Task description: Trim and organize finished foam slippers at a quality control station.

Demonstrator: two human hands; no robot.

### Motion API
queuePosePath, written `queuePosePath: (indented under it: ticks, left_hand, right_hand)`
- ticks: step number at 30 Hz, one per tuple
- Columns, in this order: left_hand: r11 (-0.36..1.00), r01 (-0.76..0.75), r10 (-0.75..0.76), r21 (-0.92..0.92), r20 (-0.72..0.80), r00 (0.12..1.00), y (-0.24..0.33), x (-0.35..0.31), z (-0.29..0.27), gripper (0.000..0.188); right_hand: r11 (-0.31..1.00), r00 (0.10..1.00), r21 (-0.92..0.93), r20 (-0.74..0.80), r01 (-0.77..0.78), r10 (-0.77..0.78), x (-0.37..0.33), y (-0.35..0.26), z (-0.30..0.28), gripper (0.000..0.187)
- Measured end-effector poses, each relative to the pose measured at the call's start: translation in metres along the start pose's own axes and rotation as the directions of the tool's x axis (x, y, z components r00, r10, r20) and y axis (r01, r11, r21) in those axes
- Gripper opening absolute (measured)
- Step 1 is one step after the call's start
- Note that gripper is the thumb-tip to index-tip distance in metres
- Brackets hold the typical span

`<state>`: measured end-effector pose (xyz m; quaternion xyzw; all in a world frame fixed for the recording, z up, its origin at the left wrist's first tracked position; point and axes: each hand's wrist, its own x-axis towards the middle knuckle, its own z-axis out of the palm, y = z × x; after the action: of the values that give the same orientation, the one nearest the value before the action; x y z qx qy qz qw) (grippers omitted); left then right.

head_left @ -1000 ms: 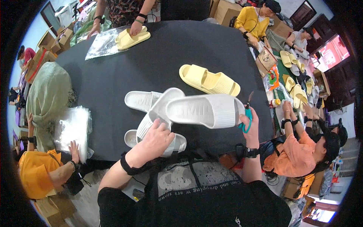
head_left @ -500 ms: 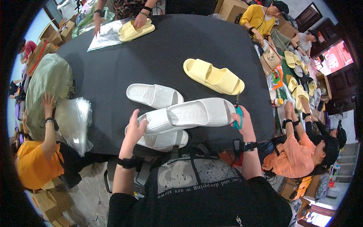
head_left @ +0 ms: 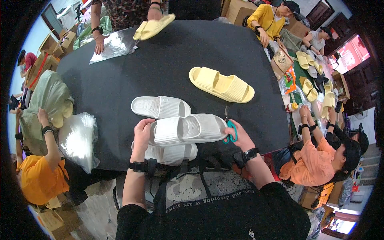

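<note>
A pair of white slide slippers (head_left: 191,129), one nested into the other, is held level just above the black table. My left hand (head_left: 142,134) grips their left end. My right hand (head_left: 241,138) has teal-handled scissors (head_left: 230,134) hooked in its fingers, blades pointing away from me, and pinches the slippers' right end. Beyond the held pair lies a white slipper (head_left: 148,106); another white slipper (head_left: 176,154) lies on the near side, partly hidden under the pair. Farther back to the right rests a pair of nested yellow slippers (head_left: 222,85).
Across the black table (head_left: 108,88) a person lifts yellow slippers (head_left: 154,28) beside a clear plastic bag (head_left: 114,47). At the left edge are more clear bags (head_left: 80,138) and a green sack (head_left: 52,94), near a person in orange. People work among slippers at a side table on the right.
The two held slippers have slid further into each other, and my right hand has come left and nearer my left hand. Across the table, the person has raised the yellow slippers off the bag.
</note>
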<state>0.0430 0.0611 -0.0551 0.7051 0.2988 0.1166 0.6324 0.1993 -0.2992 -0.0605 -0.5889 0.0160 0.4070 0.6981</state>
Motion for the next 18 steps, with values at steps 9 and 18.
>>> queuePosePath:
  ticks: [9,18]
  left_hand:
    - [0.975,-0.052,0.075,-0.216,0.097,0.992,-0.003,0.000,0.015,0.029]
    - [0.965,-0.015,0.001,0.260,0.051,0.999,-0.021,-0.017,-0.015,0.038]
  right_hand:
    - [0.973,0.987,0.198,-0.130,0.121,-0.096,-0.033,0.012,-0.006,0.031]
    - [0.830,0.907,0.376,-0.262,0.412,-0.331,-0.047,0.005,-0.038,0.028]
